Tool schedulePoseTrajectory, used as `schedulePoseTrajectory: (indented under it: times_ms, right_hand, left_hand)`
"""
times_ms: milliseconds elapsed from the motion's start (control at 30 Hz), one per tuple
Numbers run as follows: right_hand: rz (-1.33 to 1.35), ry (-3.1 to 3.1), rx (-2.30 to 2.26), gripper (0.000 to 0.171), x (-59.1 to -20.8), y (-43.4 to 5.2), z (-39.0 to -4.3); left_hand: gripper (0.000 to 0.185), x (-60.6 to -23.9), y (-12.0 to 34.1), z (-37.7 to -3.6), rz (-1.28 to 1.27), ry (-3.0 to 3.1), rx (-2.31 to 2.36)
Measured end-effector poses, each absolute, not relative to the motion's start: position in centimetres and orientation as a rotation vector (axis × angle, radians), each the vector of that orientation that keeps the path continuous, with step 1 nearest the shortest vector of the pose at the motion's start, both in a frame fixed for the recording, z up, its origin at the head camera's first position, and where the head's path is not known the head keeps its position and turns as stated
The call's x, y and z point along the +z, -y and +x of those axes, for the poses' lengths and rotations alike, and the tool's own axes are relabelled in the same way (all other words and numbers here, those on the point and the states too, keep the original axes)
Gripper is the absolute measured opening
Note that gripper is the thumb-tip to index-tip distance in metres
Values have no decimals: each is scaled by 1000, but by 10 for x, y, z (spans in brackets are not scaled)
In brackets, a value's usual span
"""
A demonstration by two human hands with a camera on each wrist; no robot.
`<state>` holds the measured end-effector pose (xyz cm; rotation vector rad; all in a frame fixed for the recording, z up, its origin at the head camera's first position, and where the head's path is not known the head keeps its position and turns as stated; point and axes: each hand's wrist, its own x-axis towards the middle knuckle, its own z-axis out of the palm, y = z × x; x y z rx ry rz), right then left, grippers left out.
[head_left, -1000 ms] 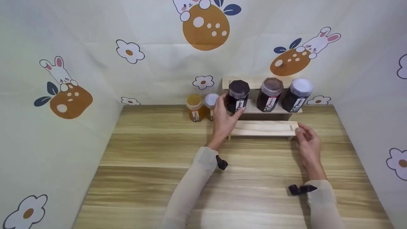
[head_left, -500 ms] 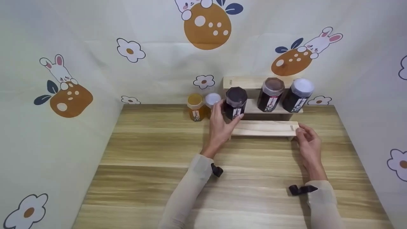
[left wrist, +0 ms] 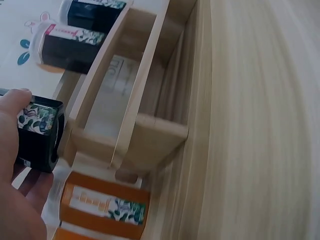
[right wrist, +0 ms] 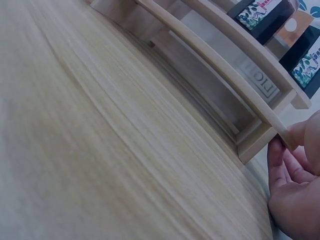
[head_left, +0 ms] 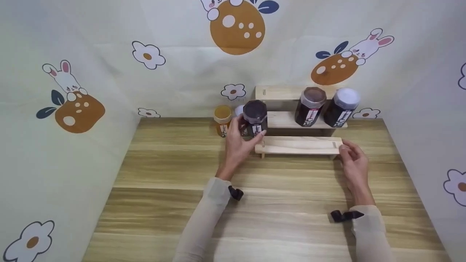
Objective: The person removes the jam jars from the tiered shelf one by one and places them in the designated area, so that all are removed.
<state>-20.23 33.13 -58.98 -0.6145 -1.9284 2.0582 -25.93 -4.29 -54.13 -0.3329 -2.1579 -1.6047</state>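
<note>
A: Why does the right hand sit at the end of the stepped wooden rack?

B: It looks like a bracing hold. The fingers are bent and their tips pinch the right end of the lowest step, probably so the rack does not slide on the wooden table while the other hand works.

A: And the left hand?

B: It grips a dark jar with a dark lid. The fingers are curled round the jar's body, thumb over its label, other fingers behind and below. The jar stands upright in the grip.

A: Where is that jar just now?

B: Off the rack, lifted just past its left end, near the table's back edge. Right behind it stand an orange jar and a white-capped one, mostly hidden.

A: Any others?

B: Two more dark jars, one brown-lidded and one white-lidded, stand on the middle step toward its right end. The left part of that step is bare, which would fit the held jar having its place there, though that is only my reading.
</note>
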Motion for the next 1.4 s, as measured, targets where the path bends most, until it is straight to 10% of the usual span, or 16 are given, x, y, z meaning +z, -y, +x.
schedulePoseTrajectory:
  times_ms: [1400]
  right_hand:
    - [-592,1946,2005,43,-592,-332,-202]
  left_hand:
    - [85,-582,95,-255,-196,2645,-1453]
